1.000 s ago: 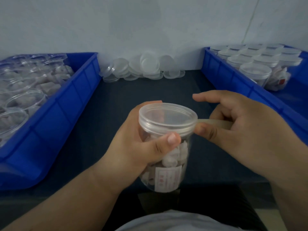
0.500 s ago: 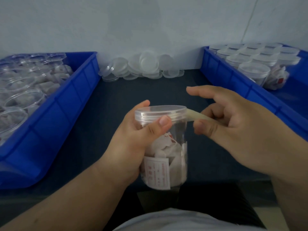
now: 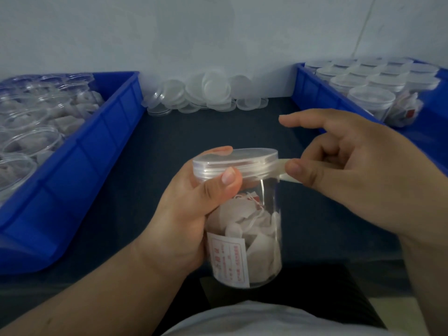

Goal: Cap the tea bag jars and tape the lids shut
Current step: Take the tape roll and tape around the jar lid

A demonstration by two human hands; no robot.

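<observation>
Head view: left hand (image 3: 184,221) grips capped jar (image 3: 266,209); right hand (image 3: 351,180) pinches tape (image 3: 281,169); label (image 3: 229,260) red print unreadable.

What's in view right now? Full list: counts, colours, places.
held jar: 1, clear, tea bags inside, white label, centre
lid: 1, translucent, on the held jar
tape strip: 1, pale, from the lid's rim to the right hand
loose lids: a pile, count unclear, translucent, back centre by the wall
left bin: 1, blue, left side
open jars: several, clear, in the left bin
right bin: 1, blue, right side
capped jars: several rows, clear, in the right bin
table: 1, dark, under everything
left hand: grips the held jar, thumb at the lid's rim
right hand: pinches the tape strip
</observation>
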